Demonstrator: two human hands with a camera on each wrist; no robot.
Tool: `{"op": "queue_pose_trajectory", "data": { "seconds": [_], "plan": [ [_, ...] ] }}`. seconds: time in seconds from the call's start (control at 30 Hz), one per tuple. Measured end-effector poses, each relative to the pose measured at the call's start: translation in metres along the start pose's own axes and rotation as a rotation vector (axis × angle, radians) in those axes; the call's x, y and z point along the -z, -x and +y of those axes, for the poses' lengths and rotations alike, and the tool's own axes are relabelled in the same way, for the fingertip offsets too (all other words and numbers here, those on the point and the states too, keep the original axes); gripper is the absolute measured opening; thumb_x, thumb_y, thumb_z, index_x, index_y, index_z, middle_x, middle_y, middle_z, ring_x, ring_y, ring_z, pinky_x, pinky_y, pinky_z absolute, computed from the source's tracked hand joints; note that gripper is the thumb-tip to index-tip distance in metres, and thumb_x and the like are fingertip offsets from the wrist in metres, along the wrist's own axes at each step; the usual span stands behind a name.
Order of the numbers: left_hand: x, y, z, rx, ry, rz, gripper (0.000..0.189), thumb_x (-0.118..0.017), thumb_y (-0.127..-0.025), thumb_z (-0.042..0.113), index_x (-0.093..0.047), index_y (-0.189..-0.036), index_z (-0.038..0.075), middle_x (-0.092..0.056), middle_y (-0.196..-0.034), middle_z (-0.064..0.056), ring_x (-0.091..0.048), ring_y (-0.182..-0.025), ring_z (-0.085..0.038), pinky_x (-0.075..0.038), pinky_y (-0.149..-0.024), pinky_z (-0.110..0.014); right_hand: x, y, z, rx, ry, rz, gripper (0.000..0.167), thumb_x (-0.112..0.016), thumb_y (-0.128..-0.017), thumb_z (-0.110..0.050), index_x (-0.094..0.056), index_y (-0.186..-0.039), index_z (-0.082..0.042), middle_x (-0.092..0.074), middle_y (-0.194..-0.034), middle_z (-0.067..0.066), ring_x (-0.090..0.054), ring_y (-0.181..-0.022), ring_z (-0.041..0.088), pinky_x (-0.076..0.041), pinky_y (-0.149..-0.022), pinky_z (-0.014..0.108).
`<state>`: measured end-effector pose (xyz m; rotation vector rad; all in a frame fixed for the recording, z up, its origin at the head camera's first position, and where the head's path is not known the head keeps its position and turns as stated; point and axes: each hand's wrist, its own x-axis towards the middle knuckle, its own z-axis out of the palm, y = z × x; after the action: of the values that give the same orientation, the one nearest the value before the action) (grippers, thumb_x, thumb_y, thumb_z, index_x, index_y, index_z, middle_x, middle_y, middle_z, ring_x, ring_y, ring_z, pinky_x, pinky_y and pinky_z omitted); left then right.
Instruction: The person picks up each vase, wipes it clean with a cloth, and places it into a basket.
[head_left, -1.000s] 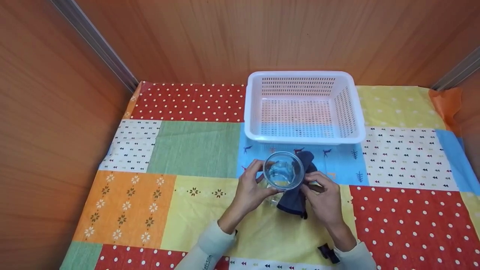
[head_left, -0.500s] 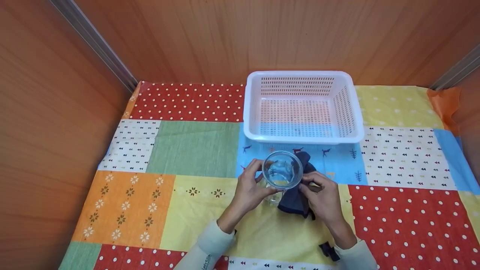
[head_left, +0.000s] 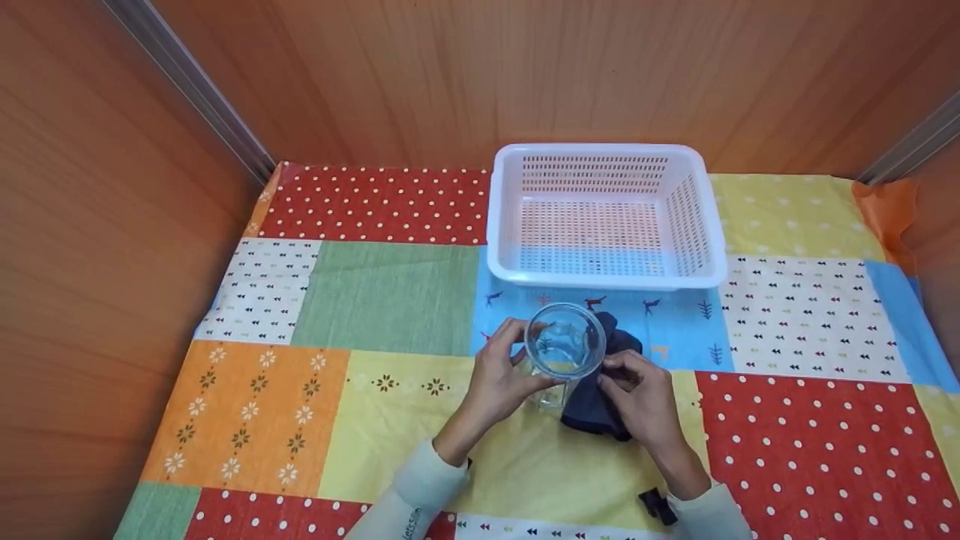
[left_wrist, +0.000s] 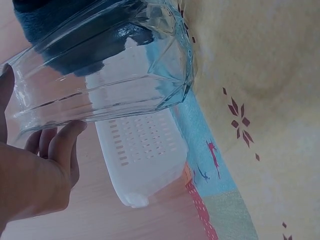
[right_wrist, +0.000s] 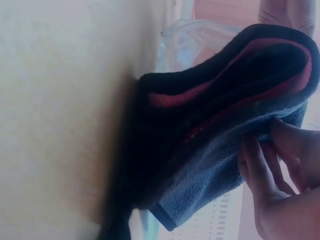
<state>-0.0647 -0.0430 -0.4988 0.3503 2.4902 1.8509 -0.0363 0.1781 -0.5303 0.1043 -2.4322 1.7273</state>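
Note:
A clear drinking glass (head_left: 565, 342) stands with its mouth up on the patchwork cloth. My left hand (head_left: 499, 381) grips it near the rim from the left, thumb in front and fingers behind. In the left wrist view the glass (left_wrist: 115, 92) shows faceted sides, with dark cloth behind its wall. Against the glass's right side hangs a dark grey towel (head_left: 592, 409), pinched between thumb and fingers of my right hand (head_left: 651, 401). Seen from the right wrist, the towel (right_wrist: 200, 170) is folded in layers, with reddish parts between the folds.
Behind the glass stands a white perforated plastic basket (head_left: 607, 282), close to the wooden back panel (head_left: 420, 82). A patchwork tablecloth (head_left: 390, 300) covers the surface. Another wooden panel (head_left: 90, 225) rises at the left. A black strap (head_left: 658, 506) shows by the right cuff.
The towel's upper part has slipped lower and spread to the right beside the glass, and its lower edge has shifted slightly right. The left hand and glass stay nearly in place.

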Motion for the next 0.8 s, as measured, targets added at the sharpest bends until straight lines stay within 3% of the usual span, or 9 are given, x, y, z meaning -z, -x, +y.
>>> {"op": "queue_pose_trajectory", "data": {
  "seconds": [0.17, 0.47, 0.8],
  "plan": [
    [0.001, -0.001, 0.0, 0.005, -0.004, 0.0, 0.063, -0.099, -0.069, 0.007, -0.068, -0.123, 0.01, -0.066, -0.12, -0.003, -0.064, -0.116, -0.027, -0.059, -0.099, -0.048, -0.001, 0.001, 0.003, -0.023, 0.019, -0.017, 0.021, -0.075, -0.083, 0.021, -0.074, -0.096, 0.004, -0.072, -0.099, 0.017, -0.07, -0.093, 0.005, -0.06, -0.082, 0.019],
    [0.001, -0.001, -0.001, 0.002, -0.008, -0.013, 0.061, -0.098, -0.071, 0.006, -0.067, -0.124, 0.01, -0.066, -0.121, -0.005, -0.063, -0.118, -0.029, -0.058, -0.101, -0.049, -0.002, 0.0, 0.014, -0.079, 0.1, -0.051, 0.022, -0.074, -0.084, 0.022, -0.072, -0.094, 0.003, -0.073, -0.098, 0.015, -0.074, -0.098, 0.028, -0.062, -0.08, 0.025],
    [0.0, -0.001, -0.001, 0.01, -0.02, -0.016, 0.062, -0.098, -0.072, 0.009, -0.067, -0.125, 0.011, -0.066, -0.122, -0.002, -0.064, -0.119, -0.026, -0.058, -0.102, -0.048, -0.003, -0.001, 0.02, -0.104, 0.13, -0.084, 0.023, -0.073, -0.083, 0.022, -0.069, -0.091, 0.001, -0.072, -0.098, 0.016, -0.075, -0.101, 0.036, -0.065, -0.083, 0.039]
  ]
}}
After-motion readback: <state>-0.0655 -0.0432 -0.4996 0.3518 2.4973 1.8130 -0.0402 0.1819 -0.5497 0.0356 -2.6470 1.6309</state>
